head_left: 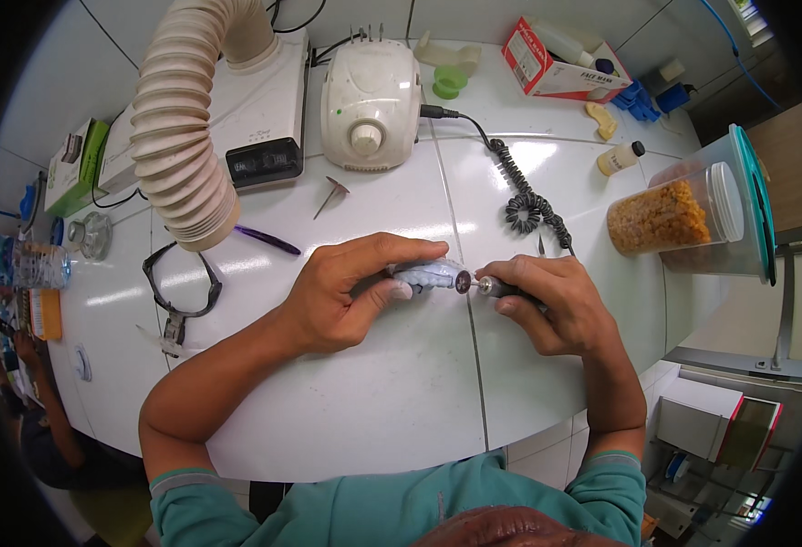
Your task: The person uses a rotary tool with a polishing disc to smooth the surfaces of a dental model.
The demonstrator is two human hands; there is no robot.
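Note:
In the middle of the worktop, my left hand (351, 287) holds a pale blue-grey, irregular piece (424, 272) between thumb and fingers. My right hand (556, 305) grips a metal rotary handpiece (496, 286), whose dark round disc (463, 282) is at the right end of the piece; whether they touch I cannot tell. A coiled black cord (521, 205) runs from the white control unit (370, 100) to the handpiece side. A loose mounted disc (337, 189) and a purple pen (267, 239) lie behind my left hand.
A ribbed hose (173, 137) hangs at left above dark glasses (214, 292) and a watch (173, 333). Granule tubs (656, 219), a small bottle (618, 159) and an open box (556, 64) stand at right and back. Another person's arm (50, 401) is at far left.

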